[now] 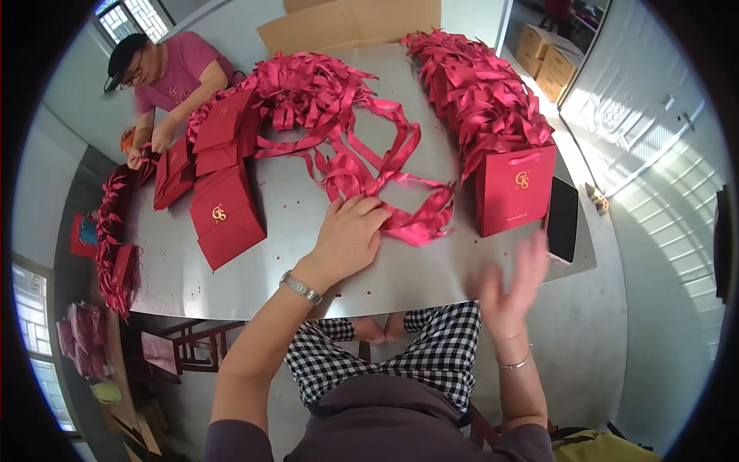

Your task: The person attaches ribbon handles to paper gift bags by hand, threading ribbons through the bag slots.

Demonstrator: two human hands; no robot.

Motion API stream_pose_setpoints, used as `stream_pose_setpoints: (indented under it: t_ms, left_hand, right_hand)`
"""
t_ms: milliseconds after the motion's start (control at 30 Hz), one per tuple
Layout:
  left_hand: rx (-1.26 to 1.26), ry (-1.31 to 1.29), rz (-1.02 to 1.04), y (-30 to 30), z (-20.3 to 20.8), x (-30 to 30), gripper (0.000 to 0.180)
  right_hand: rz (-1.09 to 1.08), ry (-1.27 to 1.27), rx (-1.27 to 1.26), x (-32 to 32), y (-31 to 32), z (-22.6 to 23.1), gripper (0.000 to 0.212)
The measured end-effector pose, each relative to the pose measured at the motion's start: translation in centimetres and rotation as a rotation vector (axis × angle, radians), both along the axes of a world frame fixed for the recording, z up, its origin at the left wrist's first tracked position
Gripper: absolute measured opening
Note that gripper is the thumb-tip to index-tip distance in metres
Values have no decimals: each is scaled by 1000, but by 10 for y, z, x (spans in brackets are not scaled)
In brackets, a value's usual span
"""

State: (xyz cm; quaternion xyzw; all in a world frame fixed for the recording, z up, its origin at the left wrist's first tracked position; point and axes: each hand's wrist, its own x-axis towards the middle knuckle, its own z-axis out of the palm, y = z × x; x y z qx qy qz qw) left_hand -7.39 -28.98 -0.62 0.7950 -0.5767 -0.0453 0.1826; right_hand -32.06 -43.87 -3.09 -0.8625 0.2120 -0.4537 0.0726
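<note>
"Across the counter in the head view, where are the red ribbons?"

"Looped loosely toward twelve o'clock, with the left hand resting on their near end; whether that grip pinches any, I can't tell."

"And the right hand?"

"Toward four, blurred, grip wide, seemingly holding nothing."

"Risks?"

"Tugging one ribbon could knot the crossed loops; a careless sweep might knock the phone at three off the edge."

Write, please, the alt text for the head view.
A person's left hand rests on loose red ribbons on a shiny table, while the blurred, open right hand is raised near a ribboned row of red bags. Another person leans in at upper left.
</note>
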Motion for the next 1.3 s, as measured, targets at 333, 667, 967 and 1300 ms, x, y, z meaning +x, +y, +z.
stream_pose_setpoints:
  t_ms: [333, 667, 967, 1300]
  left_hand:
    - [-348, -324, 384, 139, 7, 67, 46]
    - [-17, -242, 598, 190, 16, 163, 47]
    - [-166, -108, 545, 162, 25, 81, 50]
    - [-157, 233, 506, 142, 6, 38, 32]
  right_hand:
    - [387, 488, -35, 128, 63, 33, 67]
    - [484, 583, -335, 166, 38, 19, 38]
    - [544, 313, -17, 201, 45, 48, 32]
    - [571, 351, -125, 183, 54, 43, 12]
